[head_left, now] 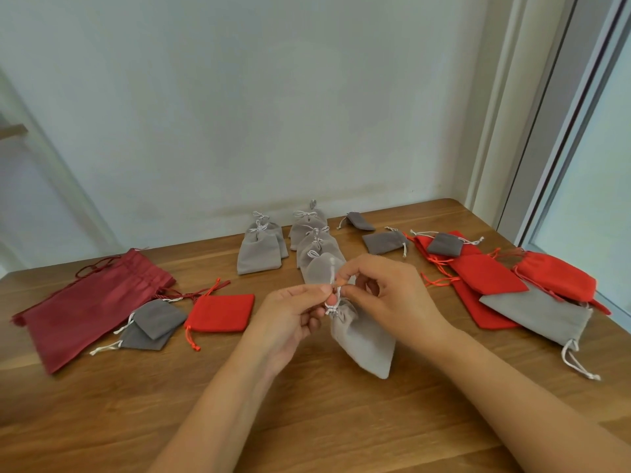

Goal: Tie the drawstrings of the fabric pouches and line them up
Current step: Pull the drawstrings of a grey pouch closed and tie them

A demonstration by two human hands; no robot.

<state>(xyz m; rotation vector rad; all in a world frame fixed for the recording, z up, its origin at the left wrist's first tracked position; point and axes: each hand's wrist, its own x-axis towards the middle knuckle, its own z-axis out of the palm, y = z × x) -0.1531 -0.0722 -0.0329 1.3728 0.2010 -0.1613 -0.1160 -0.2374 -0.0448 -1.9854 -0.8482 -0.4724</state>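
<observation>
Pouch [365,339], mouth up, base right, left hand [290,314], right hand [389,291] pinching drawstring [336,297]

Single head-worn wide-angle view, forward and down over the wooden table [324,421], close above left hand [290,315] and right hand [389,291]

No writing, label, brand, number or sign can be read on the pouches [363,339], their drawstrings [332,310], the table [307,421] or the wall [239,97].
</observation>
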